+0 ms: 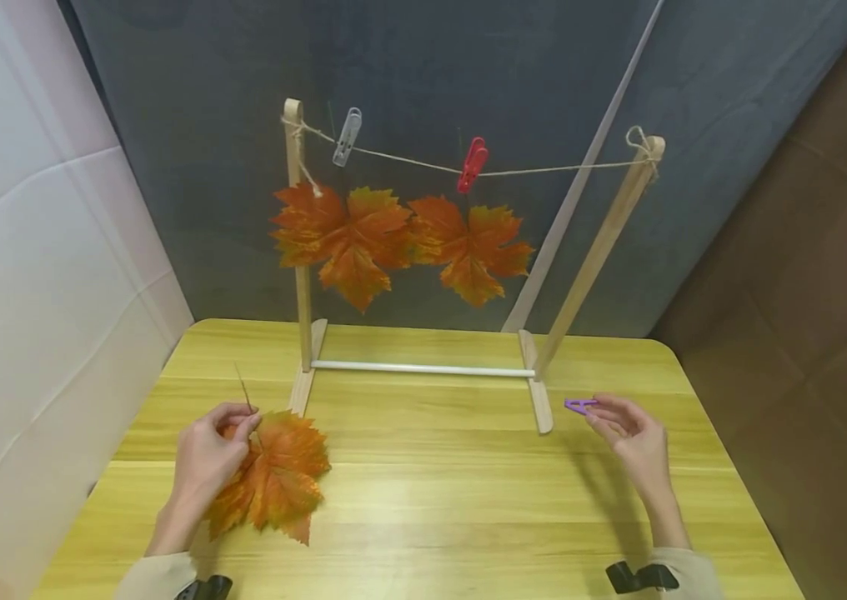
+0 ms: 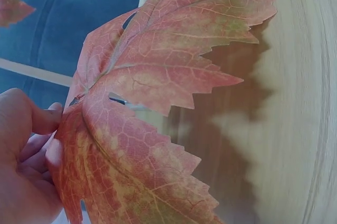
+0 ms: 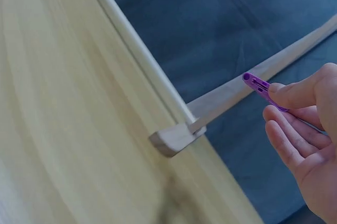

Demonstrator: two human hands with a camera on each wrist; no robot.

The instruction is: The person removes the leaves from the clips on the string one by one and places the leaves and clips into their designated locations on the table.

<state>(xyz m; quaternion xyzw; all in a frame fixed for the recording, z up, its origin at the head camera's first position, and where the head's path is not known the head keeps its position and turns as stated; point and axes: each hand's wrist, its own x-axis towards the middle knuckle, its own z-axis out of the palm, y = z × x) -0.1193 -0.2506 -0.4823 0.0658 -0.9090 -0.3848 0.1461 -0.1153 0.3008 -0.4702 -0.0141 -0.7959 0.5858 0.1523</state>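
Observation:
An orange-red artificial maple leaf point(image 1: 288, 467) hangs from my left hand point(image 1: 212, 446), which pinches its thin stem between thumb and fingers. In the left wrist view the leaf point(image 2: 142, 87) fills the middle, above the wood surface. My right hand point(image 1: 633, 437) pinches a small purple clothespin point(image 1: 579, 406) to the right of the stand's foot. The right wrist view shows the clothespin point(image 3: 259, 87) between thumb and index finger. Two similar leaves hang from a string point(image 1: 408, 160): one under a clear clothespin point(image 1: 348, 137), the other under a red clothespin point(image 1: 472, 165).
Two wooden posts, a left post point(image 1: 303, 283) and a right post point(image 1: 596, 254), hold the string's ends. A white rod point(image 1: 423, 367) joins their feet low over the wooden table point(image 1: 438, 517). Behind stands a dark grey cloth backdrop point(image 1: 191, 167).

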